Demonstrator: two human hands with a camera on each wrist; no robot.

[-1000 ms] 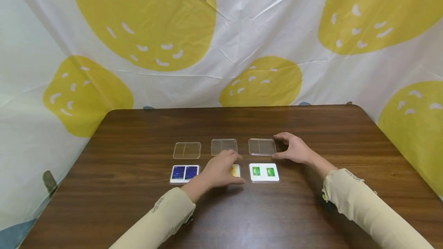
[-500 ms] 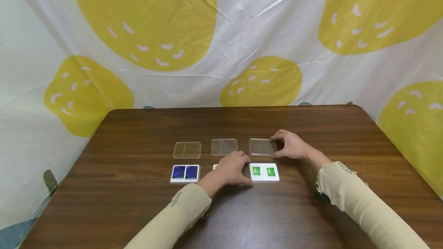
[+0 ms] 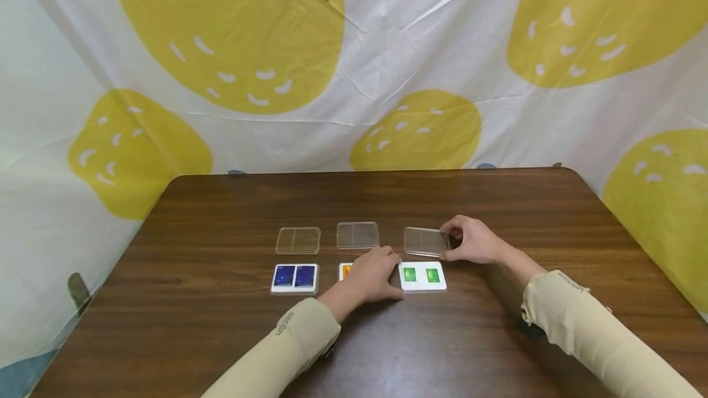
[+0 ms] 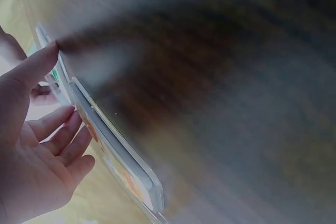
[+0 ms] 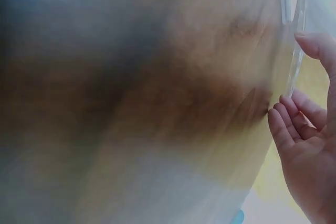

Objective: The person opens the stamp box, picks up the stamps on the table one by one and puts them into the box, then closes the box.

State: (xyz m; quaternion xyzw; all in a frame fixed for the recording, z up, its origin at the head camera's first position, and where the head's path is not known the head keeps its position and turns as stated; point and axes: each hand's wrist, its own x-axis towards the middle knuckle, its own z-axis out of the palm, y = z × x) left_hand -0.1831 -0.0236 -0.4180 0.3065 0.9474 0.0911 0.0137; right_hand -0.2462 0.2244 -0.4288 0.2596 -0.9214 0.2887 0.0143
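Observation:
My right hand [image 3: 474, 241] pinches the right end of a clear plastic lid [image 3: 423, 241], thumb at the near edge and fingers at the far edge. In the right wrist view that lid [image 5: 296, 66] shows edge-on between thumb and fingers. Below it lies a shallow clear case [image 3: 422, 277] filled with white cards bearing two green pictures. My left hand [image 3: 373, 274] holds this case at its left end, thumb at the front and fingertips at the back. Under the left hand, mostly hidden, is a case with orange pictures [image 3: 345, 269], plainer in the left wrist view.
A case with two dark blue pictures [image 3: 294, 278] lies at the left of the front row. Two more clear lids, the left one [image 3: 298, 240] and the middle one [image 3: 357, 235], lie flat behind the cases on the brown table [image 3: 221, 318]. A lemon-print cloth [image 3: 265, 146] hangs behind.
My left hand has moved right from over the orange case to the green case's left end. My right hand has taken hold of the right lid, which has shifted slightly right and nearer, and turned a little.

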